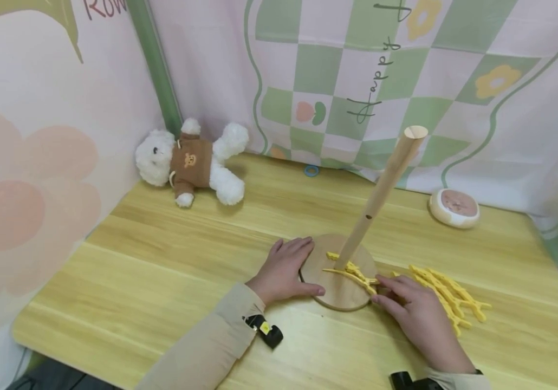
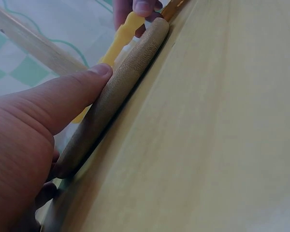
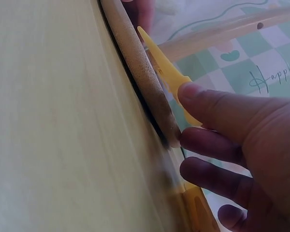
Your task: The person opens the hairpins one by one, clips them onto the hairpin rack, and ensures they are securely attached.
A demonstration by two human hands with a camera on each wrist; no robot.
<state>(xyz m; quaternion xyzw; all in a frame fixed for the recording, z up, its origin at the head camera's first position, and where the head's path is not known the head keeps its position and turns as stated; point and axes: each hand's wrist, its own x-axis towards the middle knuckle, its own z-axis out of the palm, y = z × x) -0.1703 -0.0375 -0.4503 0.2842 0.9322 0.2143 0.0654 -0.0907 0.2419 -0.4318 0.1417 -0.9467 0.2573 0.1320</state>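
Note:
A round wooden base [image 1: 325,298] with a tall wooden post [image 1: 381,189] standing in it lies on the table. My left hand [image 1: 284,271] holds the base at its left edge, fingers along the far rim and thumb over the near part; the thumb [image 2: 82,89] shows on the rim in the left wrist view. Between thumb and fingertips, my right hand [image 1: 417,314] pinches the end of a yellow branch-shaped piece [image 1: 352,275], which reaches across the base beside the foot of the post. The right thumb [image 3: 208,99] presses on this piece in the right wrist view.
Several more yellow branch-shaped pieces [image 1: 449,292] lie beyond the right hand. A white plush toy [image 1: 193,162] in a brown top lies at the back left. Near the back curtain are a blue ring [image 1: 311,170] and a rounded white and pink object [image 1: 454,207].

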